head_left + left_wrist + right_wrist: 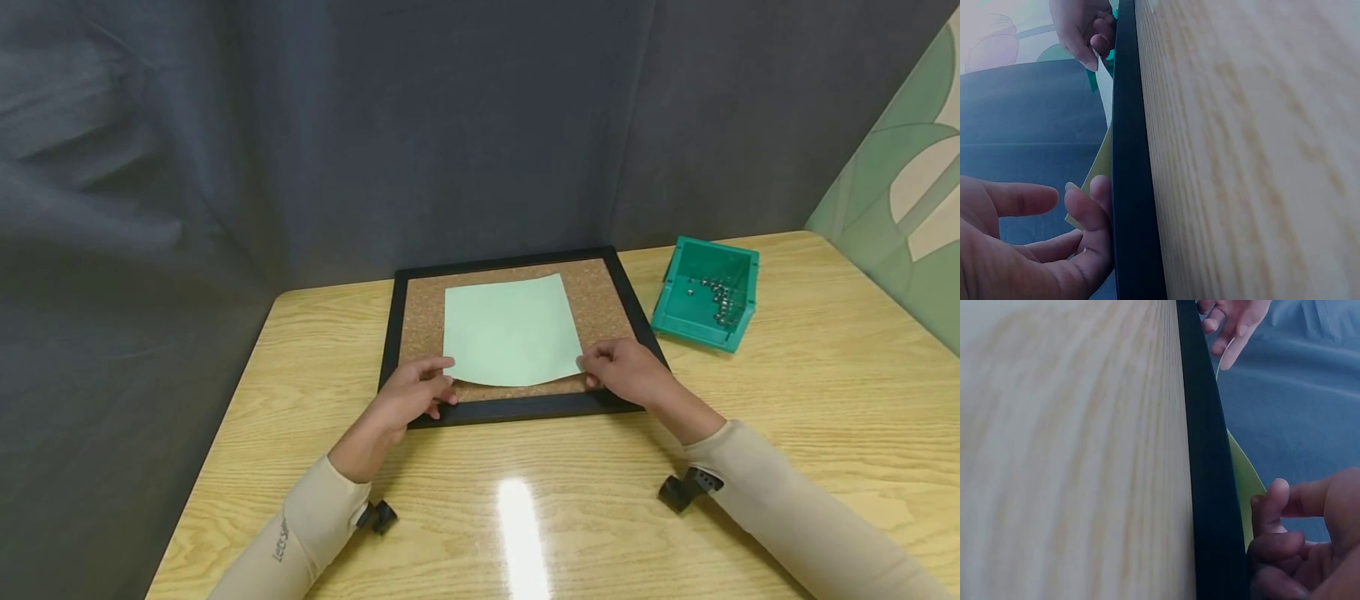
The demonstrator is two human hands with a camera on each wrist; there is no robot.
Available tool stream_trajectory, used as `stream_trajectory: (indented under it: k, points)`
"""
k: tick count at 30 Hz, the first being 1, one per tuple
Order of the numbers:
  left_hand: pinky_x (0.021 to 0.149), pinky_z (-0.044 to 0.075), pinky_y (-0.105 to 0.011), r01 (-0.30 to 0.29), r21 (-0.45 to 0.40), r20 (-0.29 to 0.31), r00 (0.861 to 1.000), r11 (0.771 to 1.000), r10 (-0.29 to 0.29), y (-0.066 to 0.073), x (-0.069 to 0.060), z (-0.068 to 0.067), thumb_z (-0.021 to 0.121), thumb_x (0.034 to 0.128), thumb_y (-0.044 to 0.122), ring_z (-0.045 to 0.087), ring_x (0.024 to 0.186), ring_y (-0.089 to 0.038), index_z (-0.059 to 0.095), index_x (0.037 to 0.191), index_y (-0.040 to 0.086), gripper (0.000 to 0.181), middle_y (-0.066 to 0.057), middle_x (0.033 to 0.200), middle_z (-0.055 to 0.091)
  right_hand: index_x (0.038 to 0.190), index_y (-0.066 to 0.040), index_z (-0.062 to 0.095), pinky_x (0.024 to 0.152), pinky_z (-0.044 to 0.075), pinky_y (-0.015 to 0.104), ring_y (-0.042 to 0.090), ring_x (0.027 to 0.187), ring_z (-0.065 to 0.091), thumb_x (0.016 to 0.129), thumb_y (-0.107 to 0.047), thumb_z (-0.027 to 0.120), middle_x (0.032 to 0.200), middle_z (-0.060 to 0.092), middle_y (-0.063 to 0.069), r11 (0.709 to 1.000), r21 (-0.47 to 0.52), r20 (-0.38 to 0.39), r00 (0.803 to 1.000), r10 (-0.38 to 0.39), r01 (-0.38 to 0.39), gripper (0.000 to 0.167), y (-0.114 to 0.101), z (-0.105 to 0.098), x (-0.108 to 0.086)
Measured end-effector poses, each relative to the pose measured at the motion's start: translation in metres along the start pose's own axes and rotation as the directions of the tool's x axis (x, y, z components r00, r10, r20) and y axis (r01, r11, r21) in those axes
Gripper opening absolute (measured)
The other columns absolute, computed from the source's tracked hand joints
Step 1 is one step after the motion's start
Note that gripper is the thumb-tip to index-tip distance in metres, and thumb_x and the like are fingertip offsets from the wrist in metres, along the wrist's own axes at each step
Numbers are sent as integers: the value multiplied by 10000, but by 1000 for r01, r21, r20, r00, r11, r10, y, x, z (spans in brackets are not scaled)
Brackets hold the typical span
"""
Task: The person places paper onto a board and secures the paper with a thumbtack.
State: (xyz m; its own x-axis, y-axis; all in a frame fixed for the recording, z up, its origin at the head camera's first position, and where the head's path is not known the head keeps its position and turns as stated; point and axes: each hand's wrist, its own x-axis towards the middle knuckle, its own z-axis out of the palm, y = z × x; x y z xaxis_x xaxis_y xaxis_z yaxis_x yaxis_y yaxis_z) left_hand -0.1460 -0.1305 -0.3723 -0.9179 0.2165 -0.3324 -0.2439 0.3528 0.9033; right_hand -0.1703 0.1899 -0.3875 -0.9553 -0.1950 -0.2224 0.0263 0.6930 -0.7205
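Observation:
A pale green sheet of paper lies over the cork board, its near edge bowed and raised at the corners. At its near left corner, my left hand pinches the paper between thumb and finger. My right hand pinches the near right corner, other fingers curled beneath. The left wrist view shows the left hand with a paper corner at its fingertips, beside the black frame. In the right wrist view the right hand holds the curving sheet close above the frame.
A green bin holding several small metal pieces stands right of the board, near its frame. Wooden table surface extends in front. A dark curtain hangs behind and at the left; a patterned green panel is at the right.

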Motion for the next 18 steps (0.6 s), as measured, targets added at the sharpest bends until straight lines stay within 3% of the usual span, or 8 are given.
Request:
stream_trajectory:
  k: [5, 10, 14, 18]
  points:
    - [675, 489, -265, 9, -4, 2, 1000, 1000, -9, 0, 0, 0, 489, 1025, 113, 657, 886, -174, 412, 1492, 17, 482, -154, 1100, 619, 825, -102, 675, 717, 390, 297, 204, 857, 546, 1026, -295, 522, 772, 654, 12, 1000, -6, -7, 1000, 5, -5, 318, 1, 0, 1]
    - [687, 488, -267, 19, 21, 9, 1000, 1000, -19, 1, 1, -2, 502, 1028, 151, 662, 917, -190, 355, 1529, 48, 532, -166, 1186, 575, 820, -116, 674, 746, 403, 291, 215, 925, 566, 1027, -335, 510, 876, 671, 30, 999, -38, -2, 1000, 3, -3, 343, 0, -2, 0]
    - [735, 504, -302, -2, 194, 5, 1000, 981, 1, 3, -2, -8, 506, 1033, 218, 642, 997, -216, 370, 1530, 85, 532, -146, 1265, 565, 961, -88, 699, 732, 438, 289, 209, 874, 586, 1029, -310, 495, 876, 676, 43, 999, -47, 2, 1000, -3, 3, 309, 0, -7, 0]
    - [818, 532, -369, -45, 370, -34, 998, 928, 62, 6, -5, -15, 489, 1050, 257, 628, 1097, -268, 419, 1506, 79, 494, -127, 1294, 591, 1080, -50, 687, 667, 448, 298, 197, 774, 573, 1030, -268, 506, 857, 664, 60, 997, -61, -1, 999, -46, 46, 287, -3, -12, -3]
